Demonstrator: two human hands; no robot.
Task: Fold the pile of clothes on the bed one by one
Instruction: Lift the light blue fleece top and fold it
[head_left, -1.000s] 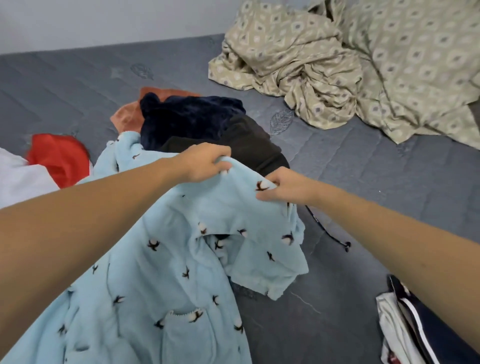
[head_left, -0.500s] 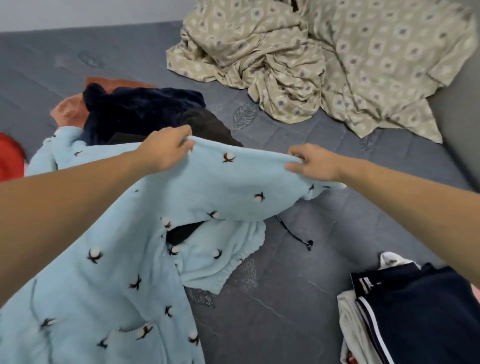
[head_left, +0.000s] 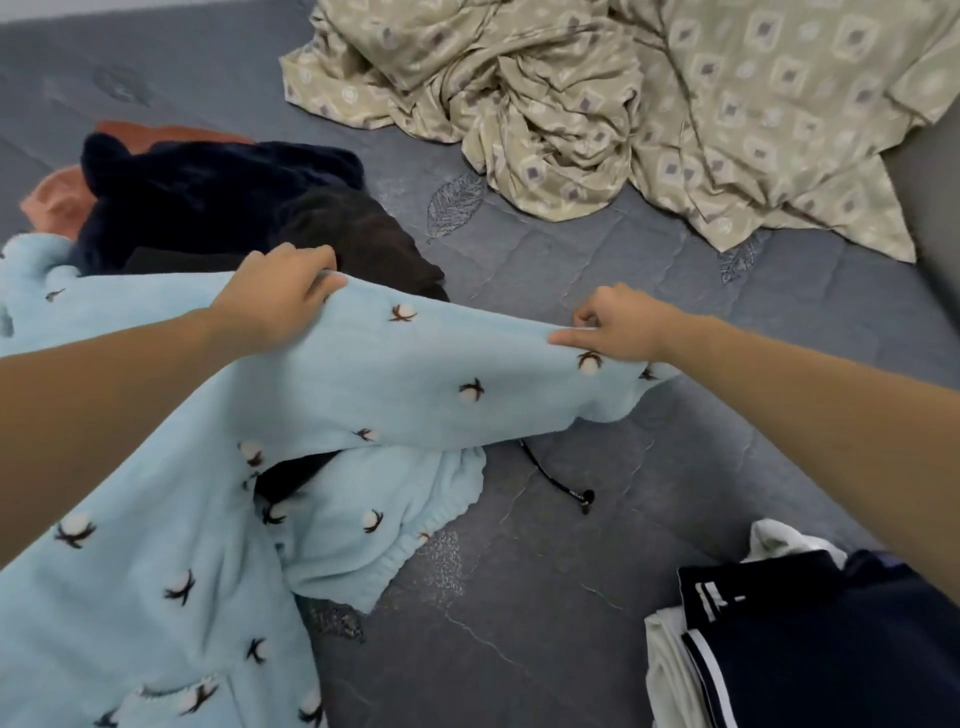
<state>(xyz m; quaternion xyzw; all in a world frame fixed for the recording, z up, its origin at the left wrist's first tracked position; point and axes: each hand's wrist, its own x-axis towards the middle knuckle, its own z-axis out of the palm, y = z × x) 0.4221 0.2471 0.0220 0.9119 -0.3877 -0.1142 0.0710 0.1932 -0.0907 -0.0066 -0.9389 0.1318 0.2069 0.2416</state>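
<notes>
Lying under everything: a grey quilted bed (head_left: 519, 623), stitched with leaf motifs, with a crumpled beige patterned sheet (head_left: 623, 104) bunched at the far right. Stretching a pale blue fleece garment (head_left: 415, 374), dotted with cotton-boll prints, across the near left of the bed: left hand (head_left: 280, 296) gripping its upper edge, right hand (head_left: 618, 327) pinching the same edge further right, the two held well apart and pulling the fabric taut. Judging progress as partway: sitting at the near right, a folded stack (head_left: 805, 649) of navy and white items, seemingly done; waiting at the far left, an unfolded pile (head_left: 218, 208) of dark navy, brown and orange clothes, just behind the blue garment. Trailing on the bed between garment and stack, a thin black cord (head_left: 561, 483).
</notes>
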